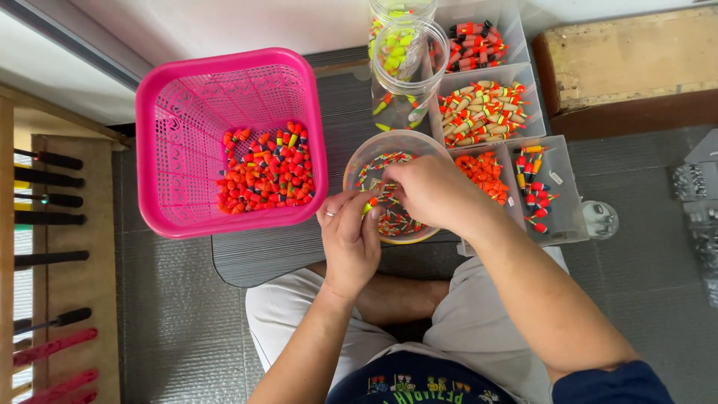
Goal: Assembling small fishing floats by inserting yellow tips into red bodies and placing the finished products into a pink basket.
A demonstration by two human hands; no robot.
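Observation:
A round clear bowl (374, 153) of small slim fishing floats stands on a dark ribbed mat in front of me. My right hand (430, 191) reaches into the bowl with its fingers curled among the floats. My left hand (350, 239) rests at the bowl's near rim and pinches a small yellow-and-orange float (368, 206) between thumb and fingers; a ring is on one finger. To the left stands a pink plastic basket (187, 97) with a heap of orange-red floats (265, 170) in its bottom.
Clear compartment trays (565, 217) with sorted floats sit right of the bowl and behind it. Two clear jars (407, 56) of yellow-green floats stand at the back. A wooden rack of rod handles (48, 217) runs along the left. A wooden box (628, 56) is far right.

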